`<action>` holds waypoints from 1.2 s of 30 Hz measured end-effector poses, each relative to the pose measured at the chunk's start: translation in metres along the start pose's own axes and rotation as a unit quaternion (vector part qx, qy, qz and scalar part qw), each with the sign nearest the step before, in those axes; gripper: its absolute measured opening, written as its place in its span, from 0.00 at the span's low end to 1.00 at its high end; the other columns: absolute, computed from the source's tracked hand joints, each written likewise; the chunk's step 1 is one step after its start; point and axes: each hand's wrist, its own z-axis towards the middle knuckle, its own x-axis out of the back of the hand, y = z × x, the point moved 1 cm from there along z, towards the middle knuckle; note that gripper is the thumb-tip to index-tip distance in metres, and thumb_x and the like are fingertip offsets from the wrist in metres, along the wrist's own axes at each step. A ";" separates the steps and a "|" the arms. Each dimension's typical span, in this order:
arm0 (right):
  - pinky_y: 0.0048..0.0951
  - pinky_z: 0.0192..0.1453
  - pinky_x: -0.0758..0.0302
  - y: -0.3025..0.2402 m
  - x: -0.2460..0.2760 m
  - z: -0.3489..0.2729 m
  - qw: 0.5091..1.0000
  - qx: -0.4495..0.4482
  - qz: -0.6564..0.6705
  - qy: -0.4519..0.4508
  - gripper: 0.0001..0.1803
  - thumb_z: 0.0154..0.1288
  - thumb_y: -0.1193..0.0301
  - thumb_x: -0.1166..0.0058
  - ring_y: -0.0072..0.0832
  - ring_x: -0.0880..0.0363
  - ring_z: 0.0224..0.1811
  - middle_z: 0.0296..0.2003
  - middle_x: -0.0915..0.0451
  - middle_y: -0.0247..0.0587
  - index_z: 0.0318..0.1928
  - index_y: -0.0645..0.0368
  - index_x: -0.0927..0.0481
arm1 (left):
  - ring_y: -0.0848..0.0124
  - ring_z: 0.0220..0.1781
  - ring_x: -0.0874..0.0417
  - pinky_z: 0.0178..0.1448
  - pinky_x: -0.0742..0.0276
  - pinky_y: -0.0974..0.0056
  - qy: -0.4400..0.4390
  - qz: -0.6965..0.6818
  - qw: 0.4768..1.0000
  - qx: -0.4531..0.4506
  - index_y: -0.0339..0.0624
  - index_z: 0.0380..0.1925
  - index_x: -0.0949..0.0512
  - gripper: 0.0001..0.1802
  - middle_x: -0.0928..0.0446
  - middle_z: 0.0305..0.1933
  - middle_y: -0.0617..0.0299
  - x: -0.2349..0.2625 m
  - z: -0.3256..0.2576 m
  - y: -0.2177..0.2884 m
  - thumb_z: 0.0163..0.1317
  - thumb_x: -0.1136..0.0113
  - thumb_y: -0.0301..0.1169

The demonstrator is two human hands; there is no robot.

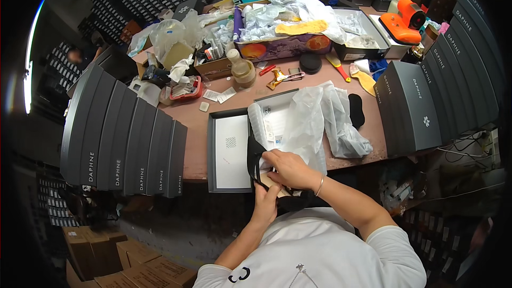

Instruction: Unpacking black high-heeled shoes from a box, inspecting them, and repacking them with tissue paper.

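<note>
A black strappy sandal [255, 164] with a beige insole is between my hands at the table's near edge. My left hand [264, 204] grips it from below, thumb pointing up. Over its straps, my right hand [291, 169] has its fingers bent and closed on the shoe; part of the sandal is hidden behind the hands. Just beyond lies an open shoe box [276, 97] with white tissue paper [304, 120] spilling over its right side. A dark grey box lid [212, 152], white inside, lies to its left.
Grey shoe boxes stand in a row at the left [125, 133] and in another at the right [410, 106]. Further back are a glue bottle [244, 72], a yellow-red brush [338, 66], a round black tin [310, 63], an orange device [402, 24] and a carton [282, 48] of crumpled paper.
</note>
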 end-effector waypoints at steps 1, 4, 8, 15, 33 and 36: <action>0.40 0.44 0.24 0.000 -0.001 -0.003 0.999 -0.012 0.031 -0.006 0.24 0.53 0.71 0.38 0.44 0.21 0.39 0.41 0.23 0.44 0.52 0.60 0.29 | 0.72 0.56 0.28 0.60 0.28 0.65 -0.004 0.023 1.000 -0.015 0.39 0.63 0.46 0.32 0.35 0.57 0.57 0.005 -0.004 -0.004 0.57 0.52 0.17; 0.40 0.48 0.24 -0.013 0.003 -0.009 0.998 -0.007 0.066 0.022 0.23 0.55 0.70 0.39 0.45 0.22 0.43 0.42 0.23 0.46 0.51 0.59 0.29 | 0.71 0.50 0.24 0.53 0.23 0.65 0.033 0.077 0.995 -0.053 0.38 0.61 0.42 0.31 0.32 0.52 0.57 0.004 -0.005 0.013 0.55 0.51 0.17; 0.40 0.50 0.26 -0.019 -0.002 -0.006 0.996 0.025 -0.010 0.088 0.24 0.53 0.72 0.39 0.46 0.23 0.45 0.43 0.23 0.48 0.52 0.59 0.29 | 0.70 0.55 0.26 0.56 0.25 0.65 0.017 0.033 0.999 -0.020 0.38 0.62 0.42 0.30 0.33 0.55 0.56 0.010 0.006 0.016 0.57 0.52 0.18; 0.39 0.41 0.26 0.009 -0.014 0.016 0.993 0.046 -0.038 0.106 0.14 0.52 0.76 0.40 0.43 0.23 0.33 0.30 0.24 0.43 0.40 0.58 0.26 | 0.71 0.47 0.24 0.50 0.24 0.65 0.028 0.038 0.998 -0.041 0.38 0.57 0.38 0.27 0.30 0.48 0.58 0.005 0.006 0.014 0.54 0.51 0.18; 0.41 0.38 0.24 0.001 0.008 0.033 0.984 0.150 -0.093 0.023 0.18 0.50 0.71 0.39 0.44 0.21 0.35 0.35 0.25 0.44 0.44 0.56 0.24 | 0.65 0.41 0.20 0.49 0.21 0.59 0.015 0.007 1.000 0.021 0.39 0.56 0.36 0.26 0.25 0.42 0.56 0.018 0.028 0.031 0.55 0.51 0.19; 0.41 0.35 0.23 0.002 0.001 0.032 0.980 0.108 -0.133 -0.097 0.16 0.51 0.68 0.40 0.43 0.21 0.35 0.37 0.25 0.43 0.41 0.57 0.26 | 0.65 0.42 0.19 0.50 0.21 0.58 0.029 0.016 0.999 0.043 0.39 0.61 0.39 0.31 0.25 0.44 0.55 0.021 0.023 0.031 0.53 0.51 0.19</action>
